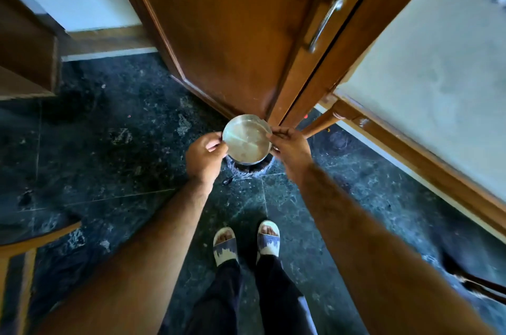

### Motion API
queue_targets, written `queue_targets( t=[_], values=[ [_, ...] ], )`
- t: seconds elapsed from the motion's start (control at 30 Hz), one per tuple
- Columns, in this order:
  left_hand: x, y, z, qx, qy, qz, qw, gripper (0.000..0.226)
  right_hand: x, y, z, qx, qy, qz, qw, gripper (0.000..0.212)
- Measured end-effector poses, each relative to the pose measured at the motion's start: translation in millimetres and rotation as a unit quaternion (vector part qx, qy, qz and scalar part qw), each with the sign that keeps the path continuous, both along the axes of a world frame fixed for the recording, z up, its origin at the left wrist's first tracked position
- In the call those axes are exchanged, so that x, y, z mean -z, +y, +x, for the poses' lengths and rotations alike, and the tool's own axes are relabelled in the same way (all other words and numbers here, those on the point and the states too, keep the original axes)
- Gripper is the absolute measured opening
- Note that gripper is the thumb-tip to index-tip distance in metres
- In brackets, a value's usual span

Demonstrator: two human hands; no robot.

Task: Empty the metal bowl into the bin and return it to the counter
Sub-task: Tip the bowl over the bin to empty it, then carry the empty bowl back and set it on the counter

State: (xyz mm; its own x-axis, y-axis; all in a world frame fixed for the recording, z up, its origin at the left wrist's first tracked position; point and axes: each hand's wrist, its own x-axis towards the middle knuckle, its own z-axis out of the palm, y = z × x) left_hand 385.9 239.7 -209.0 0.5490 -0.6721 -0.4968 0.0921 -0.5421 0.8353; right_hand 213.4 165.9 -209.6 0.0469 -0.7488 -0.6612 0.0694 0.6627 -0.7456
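I hold a small round metal bowl [246,139] out in front of me with both hands, its shiny inside facing up. My left hand [204,155] pinches the bowl's left rim and my right hand [290,146] pinches its right rim. Directly below the bowl a dark round bin [249,170] stands on the floor, mostly hidden by the bowl, with only its near rim showing. The bowl's inside looks smooth, with faint smears.
A wooden cupboard door [232,33] with a metal handle [324,23] stands just beyond the bowl. A pale-topped wooden table [438,74] runs along the right. The floor is dark green marble [109,156]. My sandalled feet [246,243] are below. A wooden chair edge [27,247] sits lower left.
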Motion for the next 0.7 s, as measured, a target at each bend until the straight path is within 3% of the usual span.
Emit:
queue_targets(
  t=[0.27,0.53,0.7],
  values=[
    [-87,-4,0,0.046,-0.032,-0.019,0.998,0.038,-90,10,-19,-0.017,0.121,-0.041,0.992,0.016],
    [-144,-20,-68,0.14,-0.025,-0.039,0.989,0.047,-161,23,-102,0.019,0.219,-0.099,0.97,0.016],
    [-191,-40,-145,0.165,-0.031,-0.07,0.983,0.024,-195,6,-172,0.053,0.245,-0.115,0.961,0.016]
  ],
)
